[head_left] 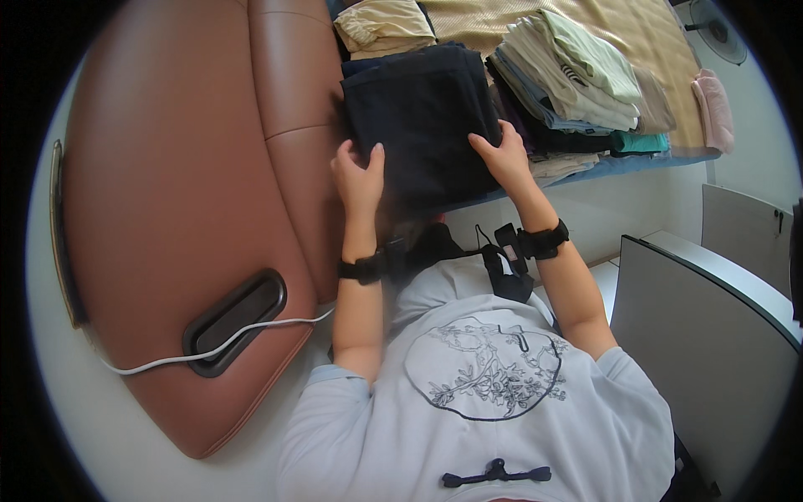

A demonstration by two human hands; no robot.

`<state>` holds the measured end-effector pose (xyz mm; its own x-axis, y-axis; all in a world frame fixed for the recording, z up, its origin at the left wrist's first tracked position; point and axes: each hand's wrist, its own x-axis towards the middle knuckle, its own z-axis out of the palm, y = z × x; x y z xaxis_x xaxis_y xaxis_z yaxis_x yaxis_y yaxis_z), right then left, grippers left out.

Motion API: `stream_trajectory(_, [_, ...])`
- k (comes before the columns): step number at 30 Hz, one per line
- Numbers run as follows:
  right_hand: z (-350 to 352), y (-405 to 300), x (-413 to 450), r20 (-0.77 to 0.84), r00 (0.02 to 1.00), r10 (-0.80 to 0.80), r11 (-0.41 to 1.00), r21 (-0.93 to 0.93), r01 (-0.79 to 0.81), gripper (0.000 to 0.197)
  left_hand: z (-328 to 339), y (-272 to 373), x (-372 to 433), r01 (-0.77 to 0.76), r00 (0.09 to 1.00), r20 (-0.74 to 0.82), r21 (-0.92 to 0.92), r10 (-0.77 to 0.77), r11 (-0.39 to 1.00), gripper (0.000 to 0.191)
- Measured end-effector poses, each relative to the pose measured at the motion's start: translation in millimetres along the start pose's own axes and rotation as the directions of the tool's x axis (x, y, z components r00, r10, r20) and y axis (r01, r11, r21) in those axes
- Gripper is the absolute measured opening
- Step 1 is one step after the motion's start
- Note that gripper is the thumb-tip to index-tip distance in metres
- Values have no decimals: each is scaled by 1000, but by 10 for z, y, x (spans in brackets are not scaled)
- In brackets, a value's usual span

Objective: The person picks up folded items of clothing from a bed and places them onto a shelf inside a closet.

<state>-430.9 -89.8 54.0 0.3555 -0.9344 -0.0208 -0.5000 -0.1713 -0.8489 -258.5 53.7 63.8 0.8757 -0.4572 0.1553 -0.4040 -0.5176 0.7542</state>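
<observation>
A dark navy or black folded garment lies before me on top of other folded dark cloth at the bed's near edge. My left hand is at its left side, thumb over the cloth and fingers curled by the edge. On the opposite side, my right hand grips the right edge, with its thumb on top and the fingers partly hidden along the side. Cream folded clothing sits just beyond the garment. To the right rises a tall stack of folded clothes in pale green, beige and blue.
A brown padded headboard with a dark recessed handle stands along the left, and a white cable crosses it. A pink folded cloth lies at the bed's far right. White panels and a fan are on the right.
</observation>
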Motion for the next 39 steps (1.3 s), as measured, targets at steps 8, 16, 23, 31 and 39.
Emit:
stream_trajectory(8, [-20, -303, 194, 120, 989, 92, 995, 28, -96, 55, 87, -95, 292, 61, 997, 37, 79, -65, 995, 61])
stream_trajectory(16, [-35, -281, 214, 119, 991, 62, 997, -54, -56, 50, 98, 2, 236, -73, 997, -21, 86, 75, 994, 54])
stream_trajectory(23, [27, -233, 256, 148, 982, 118, 993, -41, -113, 57, 60, 38, 381, 81, 985, 146, 107, -96, 991, 64])
stream_trajectory(31, [52, -158, 280, 161, 980, 120, 993, -18, -119, 53, -846, 857, 261, -520, 757, -327, 225, 566, 824, 25])
stream_trajectory(39, [106, -180, 264, 180, 977, 111, 994, -7, -112, 53, -2374, 1577, 299, -295, 154, -767, 566, 623, 770, 23])
